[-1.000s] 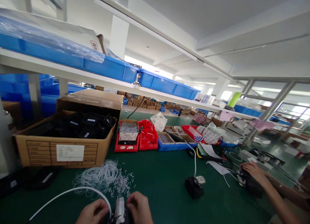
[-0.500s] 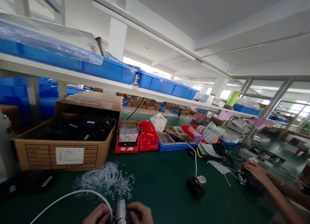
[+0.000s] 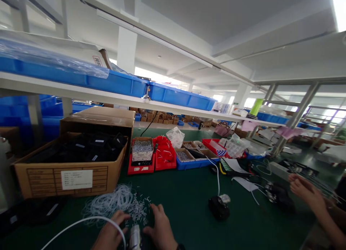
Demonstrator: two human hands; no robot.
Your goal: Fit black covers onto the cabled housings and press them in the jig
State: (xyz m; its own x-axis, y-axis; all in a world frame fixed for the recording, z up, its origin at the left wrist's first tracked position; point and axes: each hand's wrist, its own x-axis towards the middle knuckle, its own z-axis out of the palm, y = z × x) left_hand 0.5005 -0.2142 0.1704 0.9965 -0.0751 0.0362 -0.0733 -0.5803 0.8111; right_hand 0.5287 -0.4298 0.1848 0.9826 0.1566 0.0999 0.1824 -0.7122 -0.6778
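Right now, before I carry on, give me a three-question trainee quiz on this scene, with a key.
1. Which thing sits between the person's left grip and right grip? A: a red bin. B: a silver cylinder. C: a white bag.
2. True or false: black pieces show inside the open cardboard box.
3. Fill in the colour: the cable arching by the tangled strands is ____.

Key: 1. B. 2. True. 3. White.

No readable text; blurred print on cardboard box (image 3: 109,183) and its label (image 3: 76,180)
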